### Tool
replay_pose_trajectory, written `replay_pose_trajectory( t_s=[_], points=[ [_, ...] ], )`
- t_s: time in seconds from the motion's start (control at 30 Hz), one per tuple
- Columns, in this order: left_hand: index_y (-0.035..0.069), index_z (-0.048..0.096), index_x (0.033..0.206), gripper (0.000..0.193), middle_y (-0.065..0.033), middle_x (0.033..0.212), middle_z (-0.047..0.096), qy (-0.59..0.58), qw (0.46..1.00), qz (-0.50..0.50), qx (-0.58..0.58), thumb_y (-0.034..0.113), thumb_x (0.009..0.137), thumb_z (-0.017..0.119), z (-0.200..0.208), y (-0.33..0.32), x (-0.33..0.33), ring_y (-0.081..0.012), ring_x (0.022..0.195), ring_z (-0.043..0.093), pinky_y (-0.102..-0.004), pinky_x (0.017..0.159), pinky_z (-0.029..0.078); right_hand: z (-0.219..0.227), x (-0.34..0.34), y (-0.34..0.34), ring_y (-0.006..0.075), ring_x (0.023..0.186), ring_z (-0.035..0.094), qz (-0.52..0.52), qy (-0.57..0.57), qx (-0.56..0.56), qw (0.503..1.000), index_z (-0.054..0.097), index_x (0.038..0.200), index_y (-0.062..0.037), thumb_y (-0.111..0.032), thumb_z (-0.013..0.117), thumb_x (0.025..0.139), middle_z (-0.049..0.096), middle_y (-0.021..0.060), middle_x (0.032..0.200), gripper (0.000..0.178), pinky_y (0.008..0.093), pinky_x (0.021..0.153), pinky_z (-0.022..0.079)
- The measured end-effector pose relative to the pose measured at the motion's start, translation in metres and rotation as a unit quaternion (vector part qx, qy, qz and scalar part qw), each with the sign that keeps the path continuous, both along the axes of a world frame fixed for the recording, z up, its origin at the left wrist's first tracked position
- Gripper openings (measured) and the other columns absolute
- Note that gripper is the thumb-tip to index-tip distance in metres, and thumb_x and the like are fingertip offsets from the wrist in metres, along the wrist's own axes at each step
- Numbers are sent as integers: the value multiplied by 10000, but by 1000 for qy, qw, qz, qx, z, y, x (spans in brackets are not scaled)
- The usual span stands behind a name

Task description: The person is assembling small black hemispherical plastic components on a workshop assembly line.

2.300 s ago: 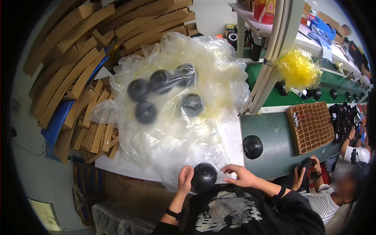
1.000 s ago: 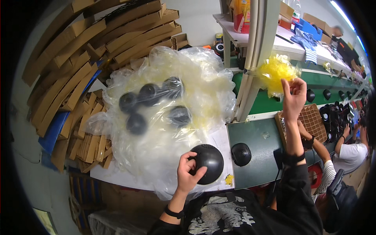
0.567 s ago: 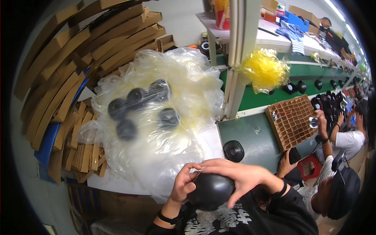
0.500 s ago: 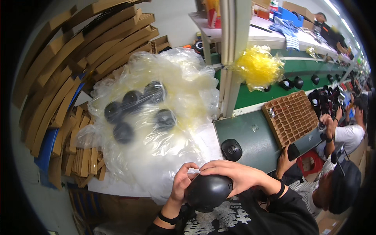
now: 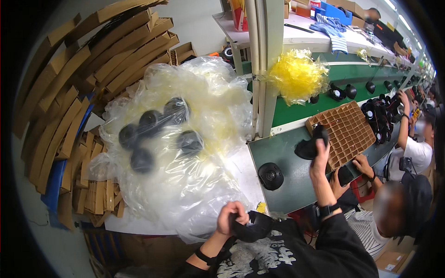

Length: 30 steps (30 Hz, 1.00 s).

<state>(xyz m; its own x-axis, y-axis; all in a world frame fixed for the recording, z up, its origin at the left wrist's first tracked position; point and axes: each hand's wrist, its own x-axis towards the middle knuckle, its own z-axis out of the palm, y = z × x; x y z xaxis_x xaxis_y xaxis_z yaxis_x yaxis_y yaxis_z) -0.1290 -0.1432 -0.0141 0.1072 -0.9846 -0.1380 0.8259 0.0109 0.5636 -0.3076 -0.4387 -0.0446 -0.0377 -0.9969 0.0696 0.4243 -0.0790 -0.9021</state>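
Close to my chest, my left hand [image 5: 233, 217] is closed around the rim of a hollow black shell [image 5: 254, 227], whose open side shows. My right hand [image 5: 321, 160] is stretched out over the green worktop and grips a black curved part [image 5: 309, 146] beside the cardboard grid tray [image 5: 343, 134]. A round black speaker-like housing [image 5: 270, 176] sits on the worktop between my hands. To the left, several black round shells [image 5: 141, 160] lie under or inside a heap of clear plastic bags [image 5: 204, 171]. A small yellow scrap [image 5: 261, 207] is near my left hand.
Cardboard dividers [image 5: 69, 106] are stacked at the far left. A metal post [image 5: 264, 69] with a yellow plastic bundle [image 5: 298, 76] rises behind the worktop [image 5: 292, 194]. Black parts stand along the green conveyor [image 5: 371, 76]. A co-worker [image 5: 394, 208] sits close on the right, hands near the tray.
My hands have moved apart from the black shell they both held. The right has reached forward and right with a black part; the left stays near my chest with a shell turned open-side out.
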Motion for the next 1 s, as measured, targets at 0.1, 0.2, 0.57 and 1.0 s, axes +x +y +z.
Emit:
replay_pose_trajectory(
  t_s=[0.1,0.2,0.57,1.0],
  points=[
    [62,468,719,484,-44,522,444,129,987,90,9,449,950,293,5,0,19,-181,492,433,-332,546,397,-73,-36,-18,370,1121,460,50,591,-168,787,417,1290,-33,-427,834,567,481,218,1206,923,428,969,377],
    [81,459,697,469,-30,501,435,165,976,137,30,441,952,301,13,-12,25,-169,459,417,-332,512,386,-118,-49,4,471,1207,342,177,700,-180,668,355,1352,-41,-521,838,506,372,286,1299,1086,493,1026,309],
    [151,433,690,397,17,579,433,224,955,196,-5,478,912,402,-4,14,69,-148,552,440,-329,554,372,129,54,112,168,683,651,445,219,-385,778,694,823,-31,-24,662,790,676,89,755,46,274,633,504],
    [112,421,639,424,-19,583,470,198,953,227,33,428,918,383,2,28,61,-151,512,463,-281,527,395,195,80,-89,317,1206,386,-53,410,-330,848,241,1412,-22,-335,822,661,309,238,1346,1000,375,983,367]
  ],
)
